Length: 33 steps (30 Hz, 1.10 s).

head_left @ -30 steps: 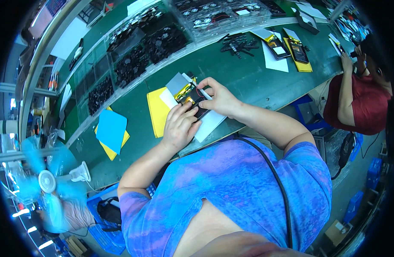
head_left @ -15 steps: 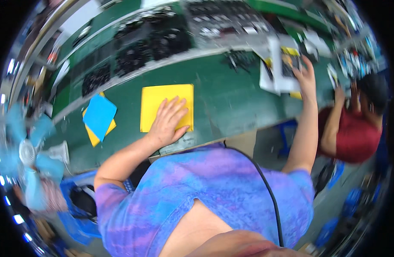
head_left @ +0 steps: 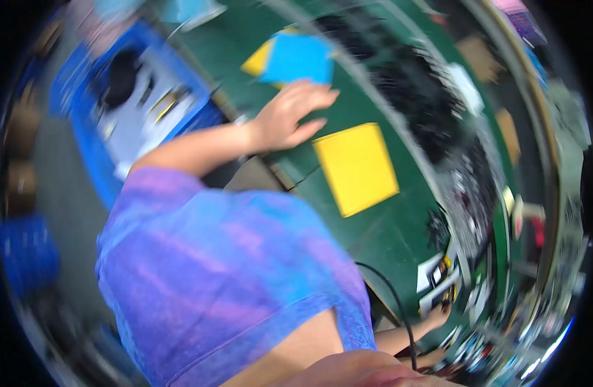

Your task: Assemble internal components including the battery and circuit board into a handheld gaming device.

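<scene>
The view is tilted and blurred. My left hand (head_left: 289, 116) lies flat with spread fingers on the green table (head_left: 380, 235) and holds nothing. It sits between a blue sheet (head_left: 298, 58), which lies on a yellow one, and a yellow square pad (head_left: 356, 166), just touching the pad's near corner. My right hand (head_left: 438, 316) is stretched far to the right, beside white sheets with small yellow and black parts (head_left: 437, 277). Its fingers are too small and blurred to read.
Rows of black fan parts in trays (head_left: 416, 109) run along the table's far side. A blue crate (head_left: 138, 109) with dark items and white paper stands beside the table. A black cable (head_left: 400, 303) runs over my purple-blue shirt.
The view has swung and rolled hard. My left hand has slid off the yellow pad toward the blue sheet. My right arm stays stretched out to the far right.
</scene>
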Each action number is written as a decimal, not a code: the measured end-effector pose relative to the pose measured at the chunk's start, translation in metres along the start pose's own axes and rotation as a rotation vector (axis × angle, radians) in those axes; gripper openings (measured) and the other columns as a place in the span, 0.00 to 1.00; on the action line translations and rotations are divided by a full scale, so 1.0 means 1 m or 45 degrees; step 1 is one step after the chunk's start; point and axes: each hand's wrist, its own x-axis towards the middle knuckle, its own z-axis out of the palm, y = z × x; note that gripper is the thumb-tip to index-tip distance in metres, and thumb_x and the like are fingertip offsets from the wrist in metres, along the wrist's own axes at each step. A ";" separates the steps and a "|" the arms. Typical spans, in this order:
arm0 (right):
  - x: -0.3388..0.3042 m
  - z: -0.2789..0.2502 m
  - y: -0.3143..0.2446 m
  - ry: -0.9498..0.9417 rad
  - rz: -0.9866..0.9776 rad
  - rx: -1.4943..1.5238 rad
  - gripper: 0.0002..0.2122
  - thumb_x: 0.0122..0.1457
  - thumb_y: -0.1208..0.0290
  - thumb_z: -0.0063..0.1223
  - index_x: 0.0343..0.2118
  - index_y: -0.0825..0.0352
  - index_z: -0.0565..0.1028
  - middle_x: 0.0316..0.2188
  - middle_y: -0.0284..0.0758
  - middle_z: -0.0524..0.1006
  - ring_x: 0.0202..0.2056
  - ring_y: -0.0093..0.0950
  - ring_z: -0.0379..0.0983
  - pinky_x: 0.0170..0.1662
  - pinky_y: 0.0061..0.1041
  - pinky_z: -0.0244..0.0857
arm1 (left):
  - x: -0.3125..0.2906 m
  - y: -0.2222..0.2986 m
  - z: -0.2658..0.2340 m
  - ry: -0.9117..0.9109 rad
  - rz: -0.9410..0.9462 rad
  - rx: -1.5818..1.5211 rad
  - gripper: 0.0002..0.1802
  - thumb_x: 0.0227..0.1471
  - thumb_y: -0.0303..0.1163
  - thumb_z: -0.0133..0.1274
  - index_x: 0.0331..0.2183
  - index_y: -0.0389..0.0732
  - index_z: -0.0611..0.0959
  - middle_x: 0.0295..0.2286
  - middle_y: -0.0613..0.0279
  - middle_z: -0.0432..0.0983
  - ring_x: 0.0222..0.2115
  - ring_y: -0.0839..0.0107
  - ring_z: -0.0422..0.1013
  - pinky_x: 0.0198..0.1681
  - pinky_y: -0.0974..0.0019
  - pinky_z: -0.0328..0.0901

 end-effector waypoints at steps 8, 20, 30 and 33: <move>0.006 0.003 -0.075 0.933 -0.576 -0.368 0.25 0.53 0.57 0.64 0.51 0.66 0.75 0.49 0.43 0.75 0.52 0.45 0.70 0.56 0.45 0.63 | -0.145 -0.131 -0.167 0.861 -0.663 0.782 0.12 0.51 0.30 0.58 0.38 0.40 0.79 0.37 0.54 0.76 0.40 0.55 0.71 0.46 0.56 0.65; -0.075 -0.005 -0.277 0.861 -1.145 -0.143 0.14 0.62 0.68 0.57 0.49 0.67 0.77 0.58 0.47 0.69 0.56 0.45 0.67 0.57 0.40 0.64 | -0.325 -0.279 -0.214 -0.538 -1.836 0.918 0.37 0.34 0.53 0.71 0.42 0.37 0.83 0.40 0.45 0.81 0.40 0.51 0.78 0.45 0.54 0.71; -0.113 0.013 -0.313 0.641 -1.210 0.202 0.11 0.57 0.81 0.56 0.44 0.73 0.77 0.58 0.49 0.67 0.50 0.42 0.71 0.49 0.36 0.68 | -0.301 -0.268 -0.215 -0.632 -1.958 0.879 0.50 0.22 0.55 0.77 0.45 0.32 0.79 0.47 0.44 0.76 0.49 0.49 0.73 0.54 0.56 0.68; -0.115 0.022 -0.319 0.551 -1.235 0.328 0.10 0.58 0.81 0.55 0.43 0.73 0.77 0.58 0.46 0.67 0.45 0.38 0.72 0.49 0.34 0.68 | -0.286 -0.259 -0.213 -0.708 -2.011 0.961 0.51 0.24 0.55 0.76 0.49 0.38 0.78 0.51 0.50 0.73 0.54 0.52 0.68 0.55 0.51 0.67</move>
